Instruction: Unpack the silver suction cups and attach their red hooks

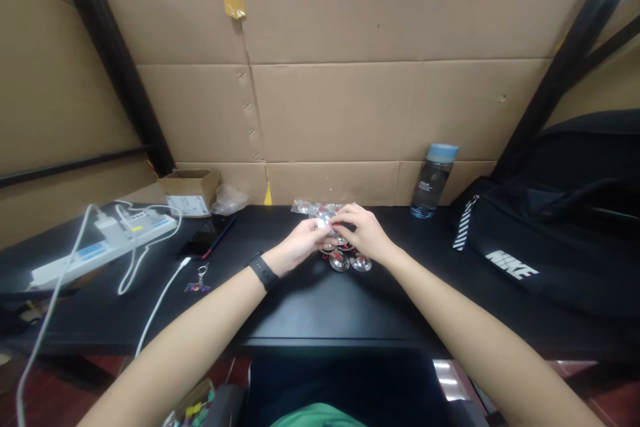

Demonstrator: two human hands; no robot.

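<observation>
Over the middle of the black table, my left hand [303, 240] is closed on a small shiny silver disc [323, 221], held up off the surface. My right hand [363, 230] meets it from the right, its thumb and fingers pinched at the disc's edge by something small and red. Just below the hands lie several silver domed discs with red cord-like bits, including one disc [339, 261] and another disc [361, 262]; they look like finger cymbals. Behind my hands lies a clear plastic bag [304, 207] with similar shiny and red pieces. My fingers partly hide the pile.
A water bottle [433, 180] and a black bag [560, 233] stand to the right. On the left are a power strip [100, 250] with white cables, a phone [200, 240], a pen [220, 237], a keychain [199, 283] and a small cardboard box [190, 190]. Cardboard walls surround the table.
</observation>
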